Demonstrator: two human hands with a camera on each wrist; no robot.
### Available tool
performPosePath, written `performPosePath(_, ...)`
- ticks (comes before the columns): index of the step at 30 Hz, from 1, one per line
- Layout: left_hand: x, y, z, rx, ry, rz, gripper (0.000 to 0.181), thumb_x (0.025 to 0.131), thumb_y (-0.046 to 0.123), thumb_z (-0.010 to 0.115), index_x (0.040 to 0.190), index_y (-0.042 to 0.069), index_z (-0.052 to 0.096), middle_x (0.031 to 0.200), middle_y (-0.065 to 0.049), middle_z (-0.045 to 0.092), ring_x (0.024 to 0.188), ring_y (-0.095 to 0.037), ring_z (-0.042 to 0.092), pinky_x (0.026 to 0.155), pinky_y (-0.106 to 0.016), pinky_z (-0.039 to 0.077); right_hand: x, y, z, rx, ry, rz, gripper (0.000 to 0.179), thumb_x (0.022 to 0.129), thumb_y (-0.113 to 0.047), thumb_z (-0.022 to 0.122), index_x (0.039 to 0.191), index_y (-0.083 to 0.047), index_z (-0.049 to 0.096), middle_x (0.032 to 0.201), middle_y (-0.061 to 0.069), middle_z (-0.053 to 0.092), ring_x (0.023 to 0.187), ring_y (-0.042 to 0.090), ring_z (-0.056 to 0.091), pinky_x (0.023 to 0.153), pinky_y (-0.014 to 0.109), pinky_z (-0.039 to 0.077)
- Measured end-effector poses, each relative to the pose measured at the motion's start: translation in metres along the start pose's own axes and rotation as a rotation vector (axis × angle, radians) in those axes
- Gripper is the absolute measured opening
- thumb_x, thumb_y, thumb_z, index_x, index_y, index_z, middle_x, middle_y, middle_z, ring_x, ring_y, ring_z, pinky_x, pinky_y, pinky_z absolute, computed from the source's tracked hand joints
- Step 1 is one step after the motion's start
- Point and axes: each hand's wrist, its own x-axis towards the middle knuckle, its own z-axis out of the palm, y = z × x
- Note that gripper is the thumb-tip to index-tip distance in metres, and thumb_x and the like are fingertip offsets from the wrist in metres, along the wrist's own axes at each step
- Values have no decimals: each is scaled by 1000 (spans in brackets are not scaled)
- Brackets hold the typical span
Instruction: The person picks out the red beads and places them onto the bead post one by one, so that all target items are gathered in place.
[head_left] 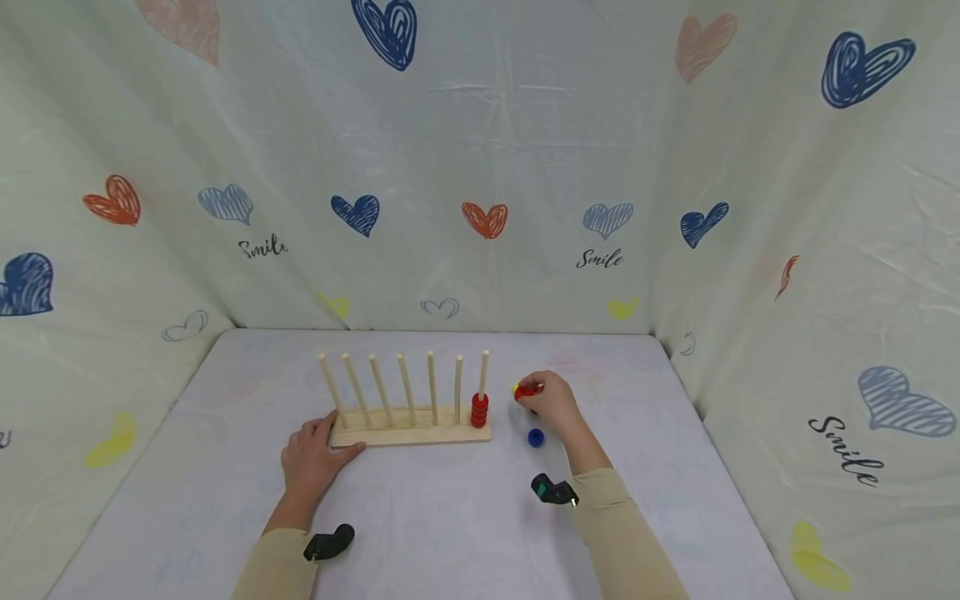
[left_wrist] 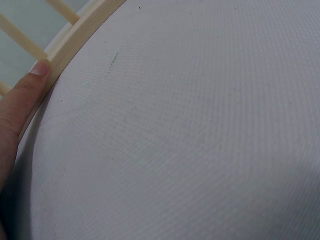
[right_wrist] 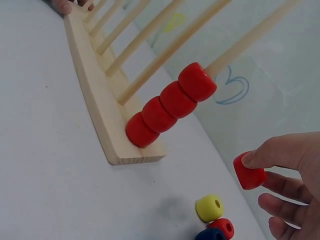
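A wooden peg rack [head_left: 412,435] stands on the table, with a row of upright pegs. Its rightmost peg carries a stack of several red beads [right_wrist: 170,106]; the other pegs are bare. My left hand [head_left: 309,454] holds the rack's left end, the thumb [left_wrist: 31,90] along its front edge and the fingers at the back corner. To the right of the rack, my right hand [head_left: 557,402] pinches a red bead [right_wrist: 249,172] between thumb and fingers, raised off the table. Below that hand lie a yellow bead [right_wrist: 209,208], another red bead [right_wrist: 224,228] and a blue bead [head_left: 536,437].
A pale cloth covers the table [head_left: 450,517]. Behind and at both sides hangs a white curtain [head_left: 420,150] printed with hearts and the word Smile. Each sleeve bears a dark wrist camera [head_left: 553,489] near its cuff.
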Motion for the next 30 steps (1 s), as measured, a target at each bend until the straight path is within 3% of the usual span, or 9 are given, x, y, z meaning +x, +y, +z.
performPosePath(11,-1,0,-1,-2,-2,1,92,80,51,75,147,1,38,131,-26,43,117,-47,39,92,-61,30,-8,-19,-11,27,-8,-16,24,83,-8,76,106,-6,69,101,9,60,84,23,57,68,31,51)
performPosePath(19,-2,3,-2,1,-2,-12,90,80,48,76,146,0,38,131,-26,43,117,-46,40,93,-61,31,-13,-32,-18,7,-6,-39,26,83,-11,77,108,-9,70,95,8,58,77,22,52,60,31,44)
performPosePath(30,-4,3,-3,-8,9,0,89,80,47,76,146,0,39,129,-26,44,116,-46,40,92,-60,31,-14,-44,-25,-11,-2,-86,25,84,-11,76,108,-9,71,99,7,58,77,22,56,62,30,49)
